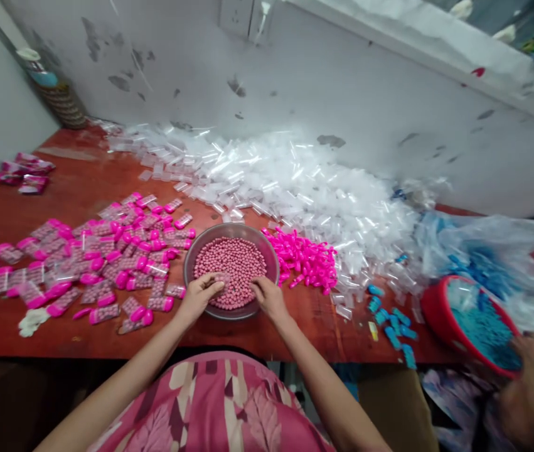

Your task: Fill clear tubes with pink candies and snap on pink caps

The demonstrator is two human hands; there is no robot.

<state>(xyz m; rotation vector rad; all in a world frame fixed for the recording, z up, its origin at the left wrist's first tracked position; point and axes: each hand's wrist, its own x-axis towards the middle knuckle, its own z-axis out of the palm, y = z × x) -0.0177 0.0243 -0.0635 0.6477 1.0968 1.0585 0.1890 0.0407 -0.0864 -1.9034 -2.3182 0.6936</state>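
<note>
A round metal bowl (189, 263) full of small pink beads (231, 257) stands in front of me at the table's near side. Over its left part my left hand (201, 296) pinches a small transparent plastic container (222, 277) between thumb and fingers. At the bowl's right side my right hand (269, 297) dips its fingertips to the beads, thumb and fingers closed together; what they hold is hidden. Bright pink plastic caps (307, 257) lie heaped just right of the bowl. To the left are spread many bead-filled containers with pink caps (106, 257).
Empty transparent containers (267, 169) form a long pile along the wall. Blue-capped pieces (391, 323) lie at right, near a red tub (436, 307) of blue beads, where another person's hand (533, 358) reaches in. Pink packets (24, 171) sit far left.
</note>
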